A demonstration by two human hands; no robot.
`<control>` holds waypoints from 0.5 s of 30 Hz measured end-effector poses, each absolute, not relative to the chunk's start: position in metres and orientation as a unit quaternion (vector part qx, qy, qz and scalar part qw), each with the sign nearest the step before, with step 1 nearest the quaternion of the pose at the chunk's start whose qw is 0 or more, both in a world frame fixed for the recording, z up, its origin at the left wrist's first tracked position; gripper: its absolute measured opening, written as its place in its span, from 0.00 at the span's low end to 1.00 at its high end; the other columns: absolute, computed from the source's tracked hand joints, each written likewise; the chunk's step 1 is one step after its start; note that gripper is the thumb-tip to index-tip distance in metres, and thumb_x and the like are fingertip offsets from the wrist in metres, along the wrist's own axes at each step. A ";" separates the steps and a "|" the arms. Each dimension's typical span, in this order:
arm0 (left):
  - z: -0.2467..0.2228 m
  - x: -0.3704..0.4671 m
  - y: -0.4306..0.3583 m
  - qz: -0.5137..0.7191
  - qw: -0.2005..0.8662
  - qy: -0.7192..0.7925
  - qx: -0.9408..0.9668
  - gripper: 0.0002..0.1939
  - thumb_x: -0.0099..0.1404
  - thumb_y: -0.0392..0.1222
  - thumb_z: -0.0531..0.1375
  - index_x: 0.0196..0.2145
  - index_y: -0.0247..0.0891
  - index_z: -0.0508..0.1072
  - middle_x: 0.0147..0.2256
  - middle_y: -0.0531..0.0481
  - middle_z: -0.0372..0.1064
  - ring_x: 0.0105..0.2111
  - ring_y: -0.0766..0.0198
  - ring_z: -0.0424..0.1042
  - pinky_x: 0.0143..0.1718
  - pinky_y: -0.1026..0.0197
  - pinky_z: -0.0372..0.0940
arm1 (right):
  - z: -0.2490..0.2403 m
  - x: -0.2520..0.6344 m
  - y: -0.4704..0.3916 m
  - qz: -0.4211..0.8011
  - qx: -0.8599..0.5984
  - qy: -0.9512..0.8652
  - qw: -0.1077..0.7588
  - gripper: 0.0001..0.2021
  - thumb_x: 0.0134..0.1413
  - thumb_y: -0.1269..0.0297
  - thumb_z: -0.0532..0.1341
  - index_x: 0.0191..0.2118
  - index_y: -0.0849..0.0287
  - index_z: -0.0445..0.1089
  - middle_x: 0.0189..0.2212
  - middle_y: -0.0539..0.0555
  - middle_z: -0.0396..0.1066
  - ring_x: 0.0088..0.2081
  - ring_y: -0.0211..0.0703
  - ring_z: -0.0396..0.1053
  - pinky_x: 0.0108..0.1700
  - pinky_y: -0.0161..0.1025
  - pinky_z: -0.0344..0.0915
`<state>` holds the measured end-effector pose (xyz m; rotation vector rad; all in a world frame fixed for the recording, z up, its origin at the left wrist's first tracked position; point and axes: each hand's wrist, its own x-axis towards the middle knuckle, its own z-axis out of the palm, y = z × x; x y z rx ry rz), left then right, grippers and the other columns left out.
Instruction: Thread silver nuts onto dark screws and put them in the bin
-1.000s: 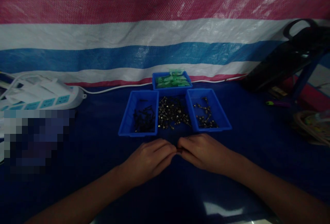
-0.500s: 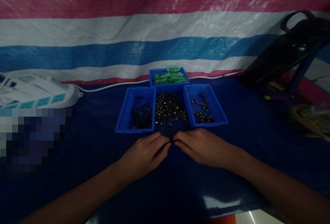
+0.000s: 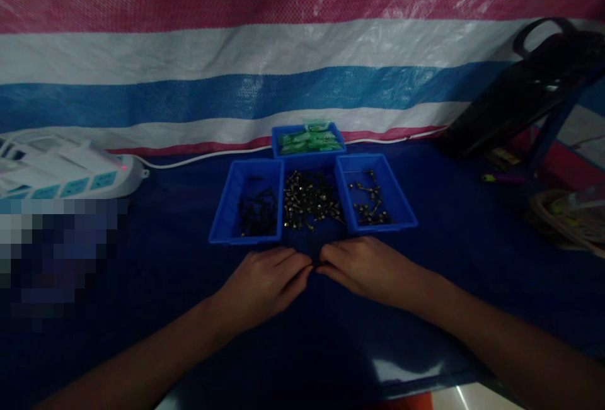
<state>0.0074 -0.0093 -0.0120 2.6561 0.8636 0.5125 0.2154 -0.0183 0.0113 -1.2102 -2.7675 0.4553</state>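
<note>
Just in front of the bins, my left hand (image 3: 271, 276) and my right hand (image 3: 362, 266) meet fingertip to fingertip, both closed in a pinch. A small dark part (image 3: 318, 264) shows between them; its kind is too small and dim to make out. Beyond my hands lies a heap of small metal screw-like pieces (image 3: 312, 199) on the blue table surface. The left blue bin (image 3: 222, 221) contains thin black pieces (image 3: 259, 211). In the right blue bin (image 3: 401, 208) are several metal screw-like pieces (image 3: 373, 211).
A third blue bin (image 3: 309, 161) at the back holds green plastic packets (image 3: 309, 140). On the left stands a white power strip (image 3: 125, 177) with a cable (image 3: 203, 159). To the right are a black bottle (image 3: 510, 95), a purple object (image 3: 508, 179) and a basket (image 3: 562, 227).
My fingertips have drawn a little closer together, and the dark part shows more between them. The bins and their contents look the same.
</note>
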 end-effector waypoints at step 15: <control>-0.017 0.007 -0.008 0.158 0.145 0.310 0.926 0.07 0.65 0.38 0.50 0.33 0.37 0.67 0.25 0.53 0.65 0.26 0.68 0.65 0.27 0.66 0.60 | 0.021 0.217 -0.018 0.190 -0.396 -0.897 0.043 0.07 0.58 0.62 0.52 0.34 0.59 0.60 0.28 0.50 0.69 0.29 0.37 0.68 0.29 0.33 0.56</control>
